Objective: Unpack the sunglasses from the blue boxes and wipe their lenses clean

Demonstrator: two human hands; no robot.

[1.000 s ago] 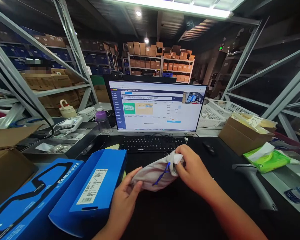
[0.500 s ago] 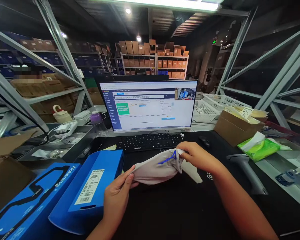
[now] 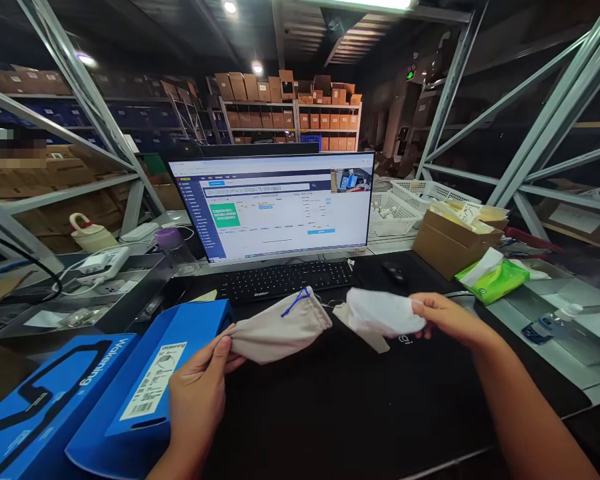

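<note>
My left hand (image 3: pixel 197 393) pinches the closed end of a grey drawstring pouch (image 3: pixel 277 328) with a blue cord, held just above the black desk mat (image 3: pixel 360 413). To its right, my right hand (image 3: pixel 443 319) grips a white cloth-wrapped item (image 3: pixel 383 312) that is out of the pouch's mouth and a short way from it. Both are in front of the black keyboard (image 3: pixel 285 280) and the lit monitor (image 3: pixel 275 203).
An open blue box (image 3: pixel 153 387) and its blue lid (image 3: pixel 40 407) lie at the left. A mouse (image 3: pixel 394 273), a cardboard box (image 3: pixel 450 243), a green tissue pack (image 3: pixel 495 280) and white baskets (image 3: pixel 405 207) stand at the right. A purple-capped bottle (image 3: pixel 173 250) sits left of the monitor.
My right hand has drawn the white wrapped item out of the pouch and moved it to the right. My left hand kept hold of the pouch's end. The view has shifted rightward.
</note>
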